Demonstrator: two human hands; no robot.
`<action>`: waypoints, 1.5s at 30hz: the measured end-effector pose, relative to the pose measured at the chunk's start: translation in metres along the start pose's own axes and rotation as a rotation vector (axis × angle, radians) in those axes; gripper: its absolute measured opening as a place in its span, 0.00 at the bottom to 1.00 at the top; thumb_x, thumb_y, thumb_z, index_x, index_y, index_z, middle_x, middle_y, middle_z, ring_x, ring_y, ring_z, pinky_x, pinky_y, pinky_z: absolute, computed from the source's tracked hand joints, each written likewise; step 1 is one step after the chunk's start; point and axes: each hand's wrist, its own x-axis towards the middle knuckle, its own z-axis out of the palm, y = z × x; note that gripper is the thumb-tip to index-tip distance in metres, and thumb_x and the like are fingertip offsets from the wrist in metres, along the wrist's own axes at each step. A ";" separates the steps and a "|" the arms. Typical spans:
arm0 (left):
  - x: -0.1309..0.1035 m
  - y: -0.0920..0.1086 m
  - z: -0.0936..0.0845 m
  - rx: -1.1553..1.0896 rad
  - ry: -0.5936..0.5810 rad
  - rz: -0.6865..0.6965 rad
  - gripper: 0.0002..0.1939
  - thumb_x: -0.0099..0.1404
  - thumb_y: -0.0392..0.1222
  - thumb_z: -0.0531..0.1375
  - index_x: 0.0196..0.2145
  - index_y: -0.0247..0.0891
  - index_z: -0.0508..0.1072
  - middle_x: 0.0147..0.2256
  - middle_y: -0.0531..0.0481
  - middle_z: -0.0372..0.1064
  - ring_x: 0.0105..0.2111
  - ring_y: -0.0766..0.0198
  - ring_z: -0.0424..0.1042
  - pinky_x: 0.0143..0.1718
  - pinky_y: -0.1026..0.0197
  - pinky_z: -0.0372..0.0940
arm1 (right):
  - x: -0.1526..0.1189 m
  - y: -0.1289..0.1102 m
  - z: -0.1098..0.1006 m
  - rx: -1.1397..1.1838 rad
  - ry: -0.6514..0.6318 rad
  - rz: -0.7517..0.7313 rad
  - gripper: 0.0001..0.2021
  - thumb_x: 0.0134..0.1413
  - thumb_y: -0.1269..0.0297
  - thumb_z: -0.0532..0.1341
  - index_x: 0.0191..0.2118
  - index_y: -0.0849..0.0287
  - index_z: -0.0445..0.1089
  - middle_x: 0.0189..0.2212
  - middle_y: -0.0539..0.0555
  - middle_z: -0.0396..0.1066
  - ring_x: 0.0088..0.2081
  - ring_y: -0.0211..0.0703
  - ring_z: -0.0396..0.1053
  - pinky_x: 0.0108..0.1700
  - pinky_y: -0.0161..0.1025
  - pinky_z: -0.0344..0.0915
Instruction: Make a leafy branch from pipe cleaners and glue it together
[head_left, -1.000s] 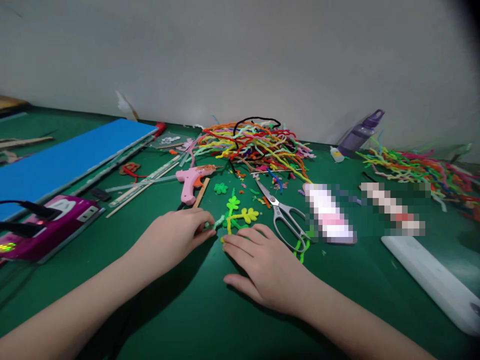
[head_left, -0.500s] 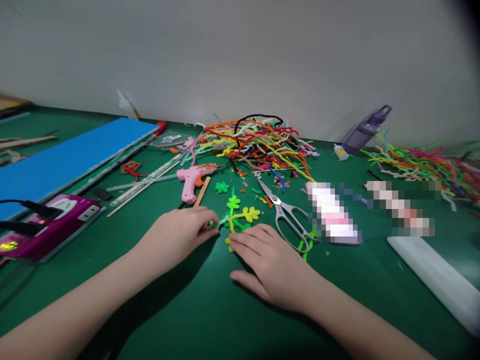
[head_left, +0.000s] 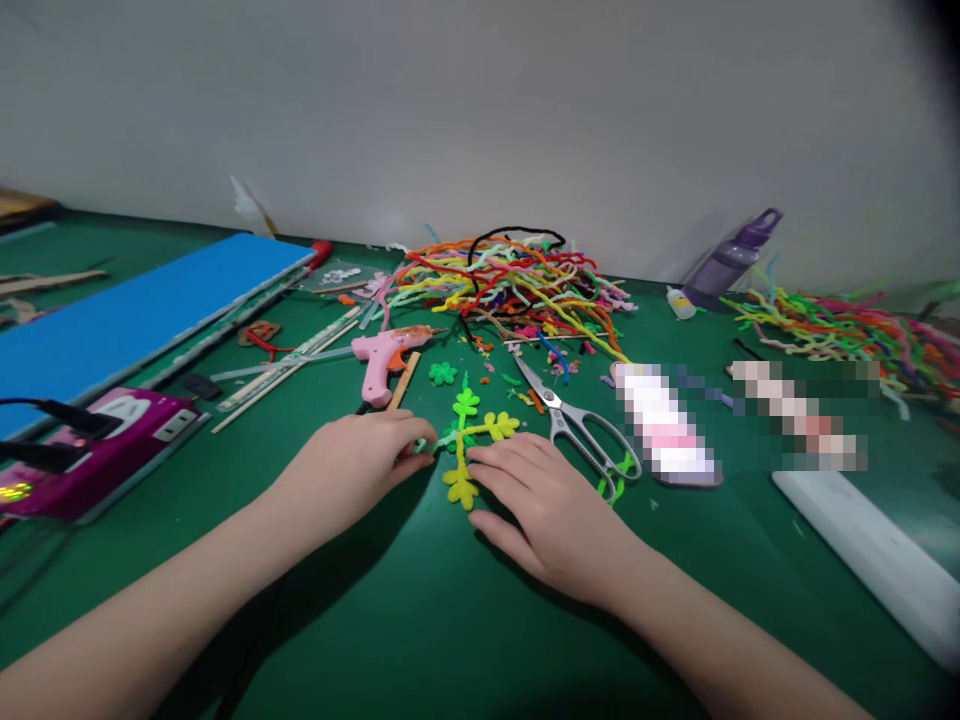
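A pipe-cleaner piece (head_left: 460, 488) with yellow and green petal-shaped ends lies crosswise on the table between my hands. My left hand (head_left: 382, 450) is closed, its thumb and fingertips pinching a pale green pipe-cleaner end on the left side of this piece. My right hand (head_left: 544, 505) lies beside it, fingers stretched out and thumb apart, fingertips at the yellow stem. Just beyond sits a separate green pipe-cleaner flower (head_left: 442, 373). A pair of scissors (head_left: 577, 430) rests to the right of my right hand.
A pink glue gun (head_left: 380, 360) lies beyond my left hand. Colourful pipe cleaners (head_left: 510, 275) are heaped at the back. At left are a magenta power strip (head_left: 112, 450) and a blue board (head_left: 172, 300). A purple bottle (head_left: 727, 262) leans on the wall.
My right hand has drawn slightly up and to the right, uncovering the lower yellow petals. My left hand keeps its pinch almost in place.
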 end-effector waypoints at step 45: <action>-0.002 0.005 -0.001 -0.005 0.006 0.019 0.06 0.64 0.47 0.57 0.36 0.45 0.71 0.31 0.55 0.72 0.29 0.63 0.70 0.27 0.63 0.56 | -0.002 0.015 0.000 -0.040 0.029 -0.006 0.12 0.63 0.65 0.53 0.47 0.60 0.71 0.46 0.54 0.74 0.48 0.41 0.68 0.60 0.47 0.55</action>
